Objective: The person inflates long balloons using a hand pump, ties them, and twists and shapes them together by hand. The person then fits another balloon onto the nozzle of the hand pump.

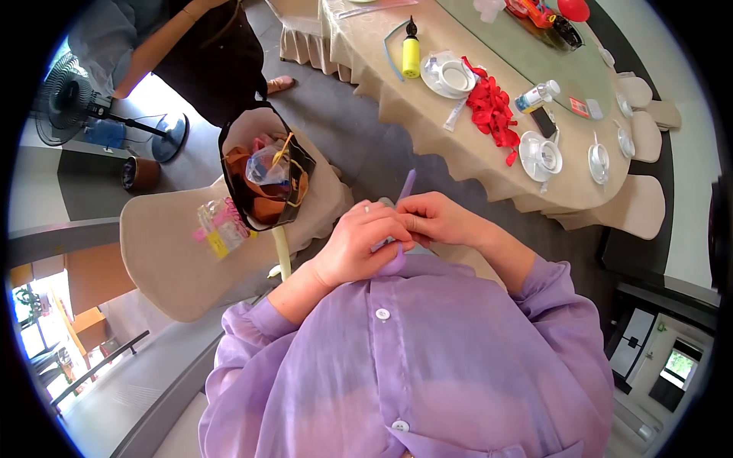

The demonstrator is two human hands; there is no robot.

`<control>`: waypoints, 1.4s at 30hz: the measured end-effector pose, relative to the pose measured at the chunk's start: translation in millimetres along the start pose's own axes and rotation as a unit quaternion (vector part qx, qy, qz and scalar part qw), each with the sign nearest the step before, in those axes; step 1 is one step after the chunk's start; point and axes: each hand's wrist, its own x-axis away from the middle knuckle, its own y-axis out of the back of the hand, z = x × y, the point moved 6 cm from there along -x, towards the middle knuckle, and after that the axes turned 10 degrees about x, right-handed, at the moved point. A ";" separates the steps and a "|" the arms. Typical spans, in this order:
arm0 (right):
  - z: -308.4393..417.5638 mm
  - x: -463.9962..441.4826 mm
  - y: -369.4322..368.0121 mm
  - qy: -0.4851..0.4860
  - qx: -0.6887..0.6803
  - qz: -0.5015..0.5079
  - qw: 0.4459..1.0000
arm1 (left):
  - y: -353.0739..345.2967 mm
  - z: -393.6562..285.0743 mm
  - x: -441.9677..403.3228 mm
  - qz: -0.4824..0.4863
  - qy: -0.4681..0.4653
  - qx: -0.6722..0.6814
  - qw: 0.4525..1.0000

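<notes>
A long, thin purple balloon [408,183] is between my hands in front of my chest. Its narrow end points away from me, and a rounder purple part [393,265] shows below my fingers. My left hand [355,240] is closed around the balloon, a ring on one finger. Pressed against it, my right hand [437,217] pinches the balloon with thumb and fingers. The exact spot where the fingertips meet is partly hidden. Left of my hands, a pale long balloon [282,252] hangs beside the chair.
An open bag [267,168] and a packet [221,229] sit on a covered chair [164,252]. The table [420,114] holds a yellow hand pump [411,57], red petals [491,107], wrapped dishes [540,155] and a bottle [537,97]. A person [153,53] stands near a fan [72,99].
</notes>
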 end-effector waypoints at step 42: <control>7.8 -21.7 -7.3 0.139 0.379 -0.450 0.797 | -10.2 58.4 62.2 -0.207 0.321 0.606 0.698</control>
